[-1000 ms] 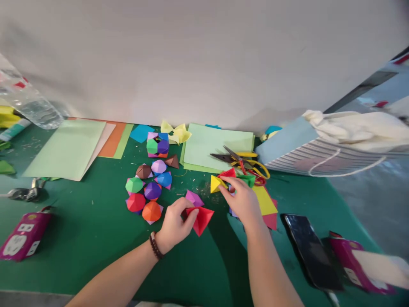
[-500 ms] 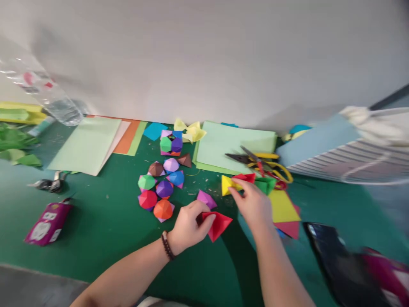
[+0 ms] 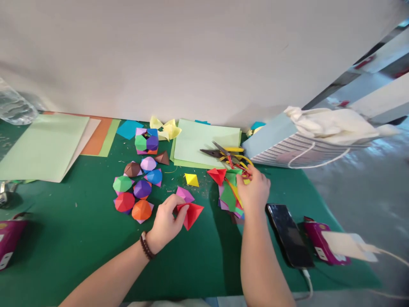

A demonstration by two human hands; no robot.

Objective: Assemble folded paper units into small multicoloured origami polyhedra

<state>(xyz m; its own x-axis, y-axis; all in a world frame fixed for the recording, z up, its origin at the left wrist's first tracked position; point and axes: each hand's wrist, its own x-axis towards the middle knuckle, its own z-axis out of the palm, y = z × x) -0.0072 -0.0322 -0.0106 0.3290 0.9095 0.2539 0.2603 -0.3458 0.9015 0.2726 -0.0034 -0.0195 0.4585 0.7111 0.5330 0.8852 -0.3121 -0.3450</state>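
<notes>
My left hand pinches a red folded paper piece above the table, beside a magenta folded piece. At the right, my right hand is closed on the edge of a yellow paper sheet, which appears tilted up from a small stack; the fingertips are partly hidden. Green paper lies under it. A green folded piece and another red folded piece are close to those fingers. A yellow folded piece lies free on the table. Several coloured domed paper units are grouped at the left.
A multicoloured paper ball stands behind the units. Pliers and scissors lie on pale green sheets. A striped paper bag is behind my right hand. A phone and a magenta box are at the right.
My right hand has let go of the yellow folded piece and moved right to the paper stack. My left hand still holds the red piece. The view has turned right.
</notes>
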